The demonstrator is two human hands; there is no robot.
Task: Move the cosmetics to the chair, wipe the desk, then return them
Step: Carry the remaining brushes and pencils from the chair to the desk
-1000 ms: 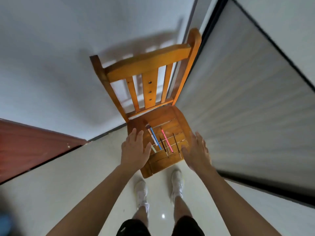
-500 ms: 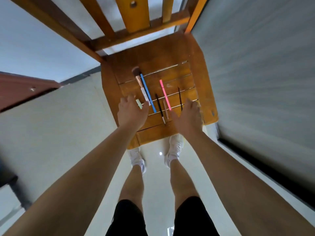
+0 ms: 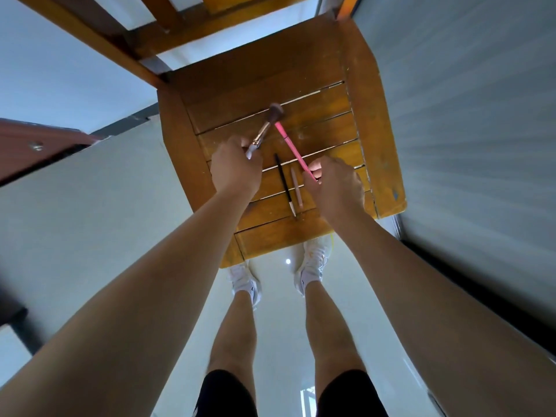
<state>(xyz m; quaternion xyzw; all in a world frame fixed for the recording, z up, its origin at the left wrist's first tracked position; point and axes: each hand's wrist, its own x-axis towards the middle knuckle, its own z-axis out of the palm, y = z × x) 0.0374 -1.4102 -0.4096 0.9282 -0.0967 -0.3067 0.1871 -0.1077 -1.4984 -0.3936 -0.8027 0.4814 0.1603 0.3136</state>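
Both hands have closed since a moment ago: left hand [image 3: 234, 171] grips the makeup brush [image 3: 266, 127], right hand [image 3: 332, 183] the pink pencil [image 3: 293, 150]. Light, stiff sticks, best pinched mid-shaft. Black pencil [image 3: 283, 183] and beige pencil [image 3: 296, 186] lie on the chair seat [image 3: 373, 115].

No legible text, label, brand, number or sign appears on any surface in view.
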